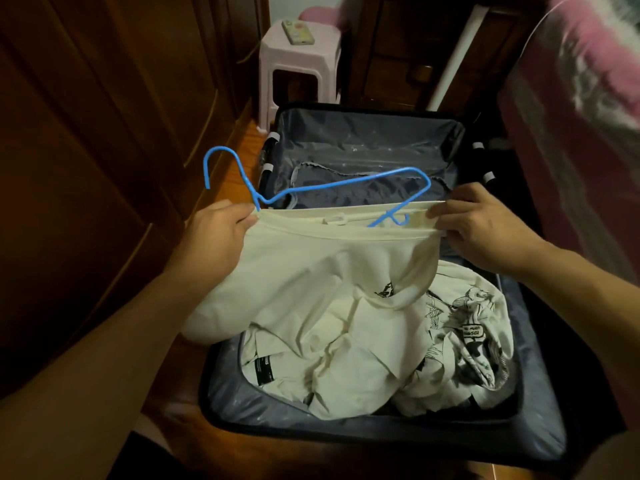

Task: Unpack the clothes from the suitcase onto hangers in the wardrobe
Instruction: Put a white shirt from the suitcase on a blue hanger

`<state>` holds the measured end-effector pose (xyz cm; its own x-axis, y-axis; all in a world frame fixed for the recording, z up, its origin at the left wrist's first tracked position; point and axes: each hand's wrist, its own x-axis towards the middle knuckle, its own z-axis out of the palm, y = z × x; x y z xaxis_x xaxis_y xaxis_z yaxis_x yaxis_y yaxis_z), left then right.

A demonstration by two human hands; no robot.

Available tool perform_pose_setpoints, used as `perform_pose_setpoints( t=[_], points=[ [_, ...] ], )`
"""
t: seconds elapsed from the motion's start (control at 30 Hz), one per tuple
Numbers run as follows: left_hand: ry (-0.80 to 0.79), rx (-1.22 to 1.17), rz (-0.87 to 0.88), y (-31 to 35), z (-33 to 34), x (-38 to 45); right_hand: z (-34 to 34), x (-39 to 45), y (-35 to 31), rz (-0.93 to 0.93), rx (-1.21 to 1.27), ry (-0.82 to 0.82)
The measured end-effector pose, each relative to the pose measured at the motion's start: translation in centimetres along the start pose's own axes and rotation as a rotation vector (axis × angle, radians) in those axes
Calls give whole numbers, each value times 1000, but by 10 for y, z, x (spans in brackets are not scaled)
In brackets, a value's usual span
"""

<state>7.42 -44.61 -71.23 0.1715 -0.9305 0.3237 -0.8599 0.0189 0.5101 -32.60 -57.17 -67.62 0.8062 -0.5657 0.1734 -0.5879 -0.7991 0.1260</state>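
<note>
An open dark suitcase (533, 393) lies on the wooden floor, with crumpled cream clothes with black prints (460, 344) in its near half. I hold a cream shirt (311, 268) stretched by its neck opening above the case. My left hand (214, 237) grips the left side of the opening together with the neck of a blue wire hanger (346, 184). My right hand (485, 226) pinches the right side of the opening. The hanger's far end sits inside the neck opening, and its hook points up to the left.
The dark wooden wardrobe doors (90, 150) run along the left. A pink plastic stool (298, 64) with a remote on it stands behind the suitcase. A bed with pink bedding (571, 116) flanks the right. The far half of the suitcase (363, 143) holds only its grey lining.
</note>
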Motion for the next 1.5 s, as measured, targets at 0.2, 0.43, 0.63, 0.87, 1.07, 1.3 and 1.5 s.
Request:
perform_pose_setpoints(
  t=[0.2,0.43,0.63,0.87,1.07,1.3,1.5],
  points=[
    [-3,-94,72,9,-8,3,10,-3,15,28,51,-74],
    [-169,171,284,23,2,-12,-35,13,-10,101,35,105],
    [-77,-240,236,53,2,-11,-74,41,-76,61,473,185],
    [96,-356,289,99,-19,5,-63,33,-76,216,358,-62],
    [200,-351,436,165,-69,89,-139,64,-38,248,0,408],
    [180,163,393,243,-215,217,-333,109,57,314,-265,856],
    [291,342,302,210,-254,227,-365,110,88,326,-300,762]
  ],
)
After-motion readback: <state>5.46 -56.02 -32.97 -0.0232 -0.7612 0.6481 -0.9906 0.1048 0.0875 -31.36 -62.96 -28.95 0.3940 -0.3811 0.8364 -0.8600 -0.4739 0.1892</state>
